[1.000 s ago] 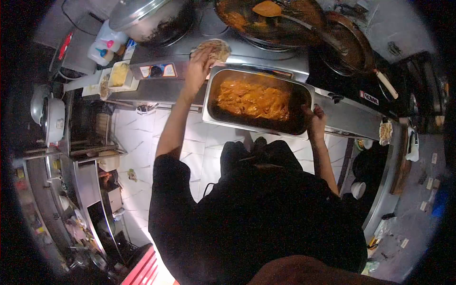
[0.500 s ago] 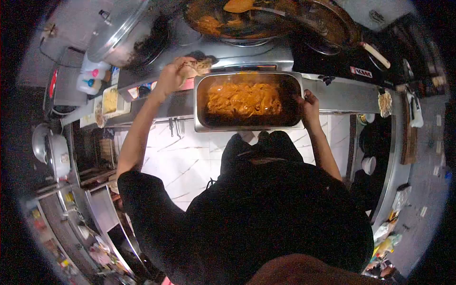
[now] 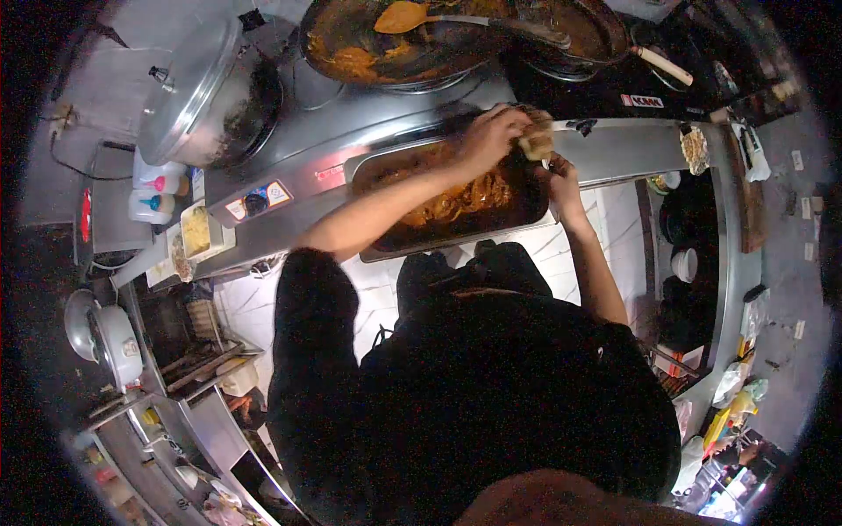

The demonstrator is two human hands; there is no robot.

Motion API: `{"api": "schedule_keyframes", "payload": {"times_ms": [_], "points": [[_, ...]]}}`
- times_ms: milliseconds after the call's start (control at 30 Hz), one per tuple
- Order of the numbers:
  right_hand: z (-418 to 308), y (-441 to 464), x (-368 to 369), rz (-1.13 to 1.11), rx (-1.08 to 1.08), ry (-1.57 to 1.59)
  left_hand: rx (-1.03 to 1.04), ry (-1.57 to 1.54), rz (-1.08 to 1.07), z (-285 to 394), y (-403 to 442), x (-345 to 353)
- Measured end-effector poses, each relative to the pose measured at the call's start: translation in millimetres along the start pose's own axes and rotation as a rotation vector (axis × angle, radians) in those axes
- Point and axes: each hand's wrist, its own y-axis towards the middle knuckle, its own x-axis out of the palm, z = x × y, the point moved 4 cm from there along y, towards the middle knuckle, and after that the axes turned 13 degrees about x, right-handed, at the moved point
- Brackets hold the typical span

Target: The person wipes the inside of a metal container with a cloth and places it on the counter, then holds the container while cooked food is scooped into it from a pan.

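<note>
A deep rectangular metal pan [image 3: 456, 246] sits at the counter's front edge, holding saucy orange-brown food [image 3: 474, 200]. My left hand [image 3: 491, 138] reaches across it, closed on a crumpled, stained cloth [image 3: 537, 140] at the pan's far right corner. At the right end of the pan, my right hand [image 3: 564, 186] has its fingers curled around the rim, just below the cloth. My left forearm hides part of the food and of the far rim.
Behind the pan is a large sauce-smeared wok [image 3: 351, 66] with a ladle [image 3: 403, 17] lying in it. A lidded pot [image 3: 202, 101] stands at the left, near squeeze bottles [image 3: 156, 206] and a tub of yellow food [image 3: 197, 231]. A pale handle [image 3: 663, 66] juts out at the right.
My left hand has carried the cloth from the pan's far left corner across to its far right corner. My right hand stays at the right end. The view has shifted slightly.
</note>
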Motion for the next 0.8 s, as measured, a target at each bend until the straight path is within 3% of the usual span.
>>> {"api": "schedule_keyframes", "payload": {"times_ms": [100, 167, 267, 333, 367, 400, 533, 567, 600, 667, 733, 800], "points": [[19.1, 20.3, -20.7, -0.017, -0.059, -0.233, -0.047, -0.168, 0.17, 11.7, 28.9, 27.1], [32.5, 32.2, -31.4, -0.02, -0.091, -0.226, -0.077, -0.268, 0.317, 12.4, 35.5, 36.2], [47.1, 45.7, -41.8, 0.022, -0.136, -0.284, -0.107, -0.326, 0.464, 57.3, 30.7, -32.2], [43.2, 39.1, -39.8, 0.022, -0.132, -0.33, -0.107, -0.124, 0.522, 73.2, 0.5, -97.7], [27.0, 27.0, -31.8, 0.0, -0.113, -0.344, -0.259, -0.505, 0.595, 94.0, -19.3, -132.6], [19.1, 19.7, -24.9, -0.025, -0.093, -0.358, -0.309, -0.064, 0.618, 107.3, -37.0, -166.1], [39.0, 25.0, -33.5, 0.018, -0.082, -0.109, -0.406, 0.208, 1.045, 119.7, -159.0, -252.1], [33.9, 20.7, -33.8, -0.019, -0.072, -0.102, -0.435, 0.363, 1.084, 118.4, -189.4, -263.5], [10.1, 3.3, -20.0, 0.006, 0.009, -0.323, -0.464, 0.514, 1.115, 112.8, -227.3, -268.5], [16.5, 10.3, -16.0, -0.078, -0.002, -0.074, -0.529, 0.578, 1.158, 88.5, -287.1, -264.7], [38.8, 40.4, -46.0, -0.061, -0.086, -0.321, -0.489, 0.85, 0.809, 57.3, -319.3, -246.5], [47.8, 39.6, -48.8, -0.011, -0.083, -0.216, -0.511, 0.94, 0.431, 3.5, -348.4, -222.5]]}}
